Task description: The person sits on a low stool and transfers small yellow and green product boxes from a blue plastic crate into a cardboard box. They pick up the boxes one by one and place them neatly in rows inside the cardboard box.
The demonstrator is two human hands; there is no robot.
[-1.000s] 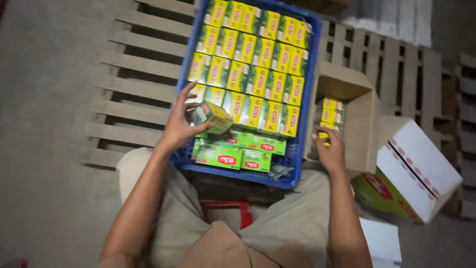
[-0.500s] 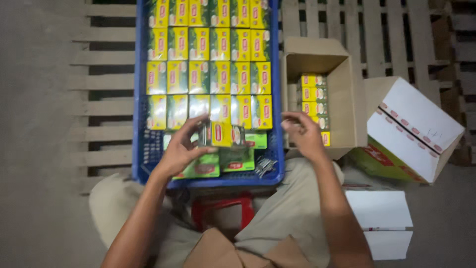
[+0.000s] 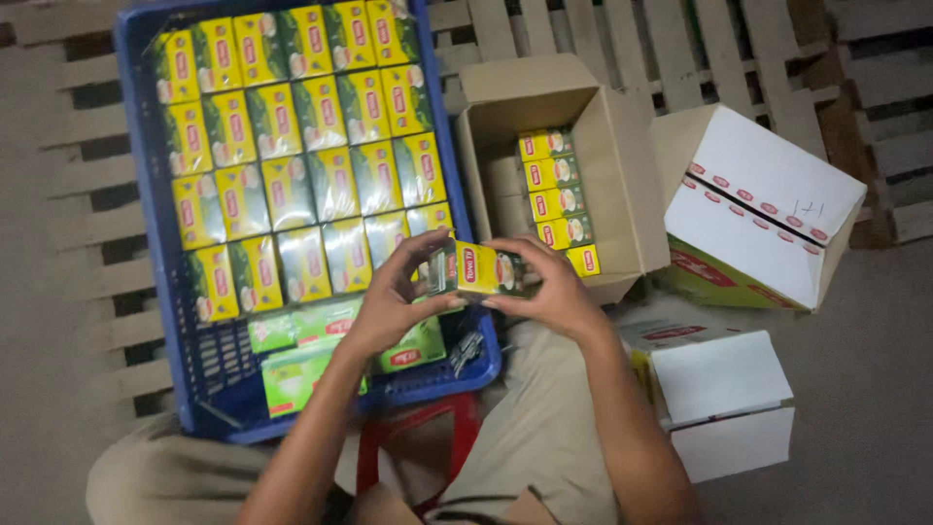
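Both my hands hold one small yellow-and-green packet [image 3: 478,269] above the near right corner of a blue plastic crate [image 3: 160,292]. My left hand [image 3: 394,301] grips its left end; my right hand [image 3: 544,287] grips its right end. The crate holds several rows of the same yellow packets [image 3: 292,146] standing side by side, with a few green packets [image 3: 292,374] lying flat at its near end. To the right, an open brown carton [image 3: 593,126] holds a short column of yellow packets [image 3: 554,199].
A white-topped carton [image 3: 768,209] lies tilted at the right, and a smaller white box [image 3: 724,399] sits near my right knee. Everything rests on wooden pallets [image 3: 680,39]. A red stool [image 3: 428,437] shows between my legs. Keys [image 3: 466,350] lie in the crate's corner.
My left hand brought the packet rightward over the crate's near corner, and my right hand left the brown carton and joined it. The camera view shifted to the right.
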